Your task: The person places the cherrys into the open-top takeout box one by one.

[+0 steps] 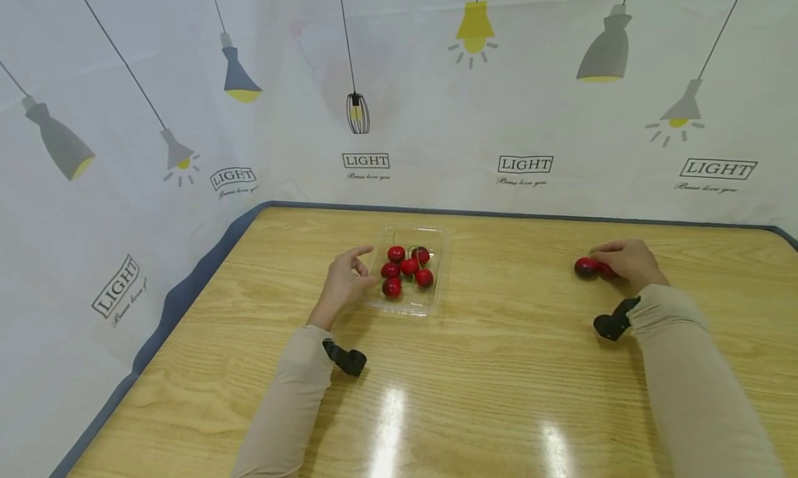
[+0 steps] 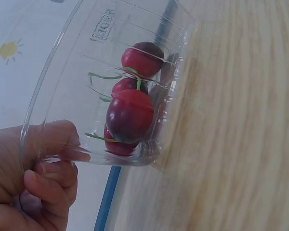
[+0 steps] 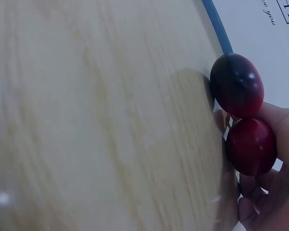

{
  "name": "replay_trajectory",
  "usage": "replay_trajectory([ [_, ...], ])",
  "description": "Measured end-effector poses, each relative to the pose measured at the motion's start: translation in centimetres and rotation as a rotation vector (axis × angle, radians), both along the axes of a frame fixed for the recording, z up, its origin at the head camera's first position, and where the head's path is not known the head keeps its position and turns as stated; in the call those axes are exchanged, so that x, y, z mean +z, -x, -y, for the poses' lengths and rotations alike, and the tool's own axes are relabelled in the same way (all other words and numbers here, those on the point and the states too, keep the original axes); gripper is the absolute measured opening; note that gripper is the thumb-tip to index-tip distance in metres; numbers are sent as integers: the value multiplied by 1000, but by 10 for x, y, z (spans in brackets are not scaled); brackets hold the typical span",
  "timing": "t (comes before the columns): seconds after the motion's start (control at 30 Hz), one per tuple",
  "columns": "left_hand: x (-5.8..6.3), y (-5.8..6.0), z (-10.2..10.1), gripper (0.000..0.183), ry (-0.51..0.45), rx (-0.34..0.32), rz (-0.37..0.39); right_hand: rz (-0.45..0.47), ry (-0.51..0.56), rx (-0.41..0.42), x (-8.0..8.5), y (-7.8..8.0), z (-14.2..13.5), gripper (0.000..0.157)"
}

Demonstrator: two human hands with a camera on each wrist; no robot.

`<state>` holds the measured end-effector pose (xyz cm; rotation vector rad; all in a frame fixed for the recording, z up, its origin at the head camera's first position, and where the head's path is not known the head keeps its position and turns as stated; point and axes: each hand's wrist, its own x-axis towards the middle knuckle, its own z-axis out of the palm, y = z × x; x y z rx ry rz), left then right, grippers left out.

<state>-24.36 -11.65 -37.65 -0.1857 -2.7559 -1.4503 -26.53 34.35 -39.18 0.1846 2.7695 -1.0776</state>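
A clear plastic box with several red cherries in it, some with green stems, stands left of centre. My left hand is at its left side, thumb and forefinger at the wall. In the left wrist view the fingers are curled by the box's corner, partly seen through the plastic. On the right, a dark cherry and a redder cherry lie side by side on the table. My right hand holds the redder one from behind; its fingertips are partly hidden by the fruit.
The wooden table has a dark blue edge along the back and left. Behind it hangs a white cloth printed with lamps and lettering. Black wrist cameras sit on both sleeves.
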Motion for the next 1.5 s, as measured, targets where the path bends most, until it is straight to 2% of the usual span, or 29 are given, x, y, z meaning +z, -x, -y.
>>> replay_trajectory([
  [0.2, 0, 0, 0, 57, 2, -6, -4, -10, 11, -17, -1, -2, 2, 56],
  [0.43, 1, -1, -1, 58, 11, -6, -7, -64, 121, -119, -7, -4, 1, 51],
  [0.67, 2, 0, -1, 58, 17, 1, -2, -78, 182, -166, -7, -6, -3, 49],
  [0.97, 1, 0, -1, 58, 16, 1, 11, -111, 170, -165, 2, -11, -7, 50],
  [1.17, 1, 0, -1, 57, 24, 4, -4, -150, 267, -132, 11, -17, -9, 42],
  [1.27, 1, 0, -1, 58, 22, 7, -1, -172, 313, -121, 15, -20, -10, 43],
  [1.5, 0, 1, -1, 58, 18, 1, -7, -196, 384, -151, 11, -15, -19, 27],
])
